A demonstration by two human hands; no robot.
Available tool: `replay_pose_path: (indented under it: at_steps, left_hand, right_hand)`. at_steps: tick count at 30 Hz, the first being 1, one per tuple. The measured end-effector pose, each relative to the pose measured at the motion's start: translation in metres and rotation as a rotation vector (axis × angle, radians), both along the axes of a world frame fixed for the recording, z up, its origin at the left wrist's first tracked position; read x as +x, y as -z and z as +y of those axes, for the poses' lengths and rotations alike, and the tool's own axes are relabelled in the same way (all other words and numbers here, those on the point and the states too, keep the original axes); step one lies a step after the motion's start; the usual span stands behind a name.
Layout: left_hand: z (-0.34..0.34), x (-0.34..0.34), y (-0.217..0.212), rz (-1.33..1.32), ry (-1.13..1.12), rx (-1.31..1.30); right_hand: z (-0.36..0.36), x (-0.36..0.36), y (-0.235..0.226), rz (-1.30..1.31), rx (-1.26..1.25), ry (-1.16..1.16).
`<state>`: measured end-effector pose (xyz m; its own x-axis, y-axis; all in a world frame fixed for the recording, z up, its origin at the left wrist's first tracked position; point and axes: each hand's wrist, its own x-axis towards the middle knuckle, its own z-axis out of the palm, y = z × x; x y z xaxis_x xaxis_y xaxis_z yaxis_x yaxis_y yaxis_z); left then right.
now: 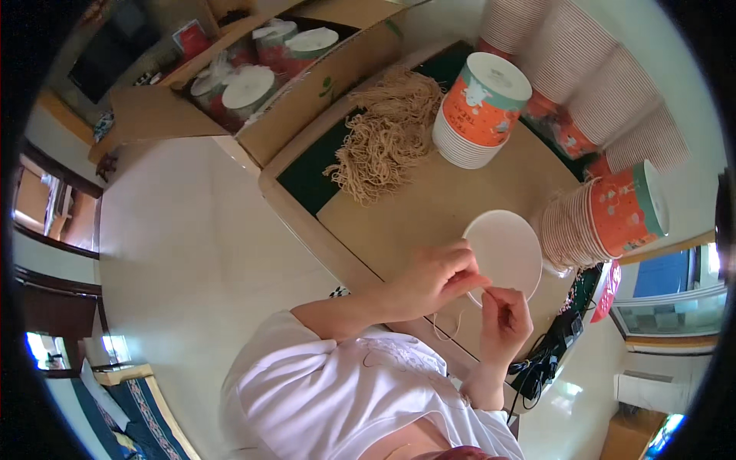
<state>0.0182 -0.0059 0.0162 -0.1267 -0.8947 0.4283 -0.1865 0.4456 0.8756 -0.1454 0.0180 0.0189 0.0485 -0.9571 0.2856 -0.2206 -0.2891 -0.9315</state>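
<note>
A white paper tub (pixel 510 247) stands on the table with its open mouth toward me. At its near rim my left hand (pixel 438 277) and my right hand (pixel 506 322) meet fingertip to fingertip, both closed in a pinch. Between them they hold a thin beige string (pixel 448 337), whose loose loop hangs below my left hand. The exact spot where it passes the rim is hidden by my fingers. Farther left on the table lies a tangled heap of cut beige strings (pixel 387 138). A stack of orange and green paper tubs (pixel 484 111) stands upside down beside it.
Another tub stack (pixel 606 215) lies on its side at the right, strings along its rims. Tall wrapped stacks (pixel 567 61) line the wall behind. At far left an open cardboard box (pixel 307 92) holds more tubs. Black cables (pixel 537 368) bunch at the table's right edge.
</note>
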Motion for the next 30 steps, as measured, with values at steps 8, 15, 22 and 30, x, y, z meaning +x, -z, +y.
replay_pose_path:
  at_steps: [8,15,22,30]
  left_hand:
    - [-0.002,0.002,0.003,-0.085,0.101,-0.014]
    - [0.001,0.003,-0.003,0.007,0.21,0.109]
    - [-0.001,0.002,0.005,0.075,0.294,0.08]
    - [-0.004,-0.002,0.008,-0.014,0.313,0.082]
  right_hand:
    - [-0.002,-0.003,0.002,0.017,0.036,-0.02]
    - [0.001,-0.002,0.003,-0.036,0.048,-0.008]
    - [0.0,-0.007,0.006,0.003,0.085,0.002]
    - [0.001,-0.011,0.012,-0.05,0.024,-0.028]
